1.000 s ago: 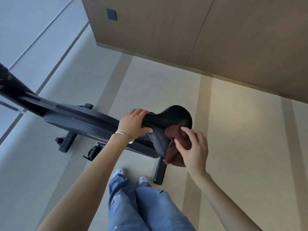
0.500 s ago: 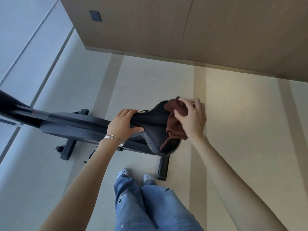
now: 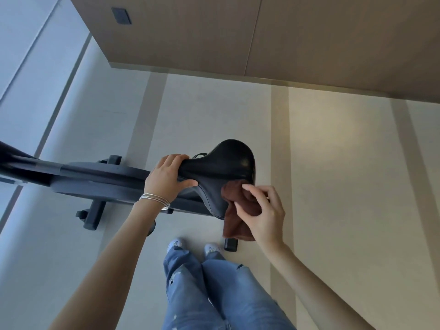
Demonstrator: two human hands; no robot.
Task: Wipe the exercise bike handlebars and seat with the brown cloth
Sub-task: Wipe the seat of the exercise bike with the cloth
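Two hands on job. L hand [image 3: 166, 179] curled round narrow nose of seat [image 3: 223, 170], steadying it. R hand [image 3: 264, 213] pinches bunched brown cloth [image 3: 234, 225] w/ fingers + thumb. Cloth pressed on near side edge of seat's wide rear, tail hanging below rim. Step, by my read: seat wipe. Tips: hold nose firm so seat won't swivel; flatten cloth for more contact; long strokes rear to nose, incl. sides + stitched rim; shift L hand to reach nose. No handlebars in view.
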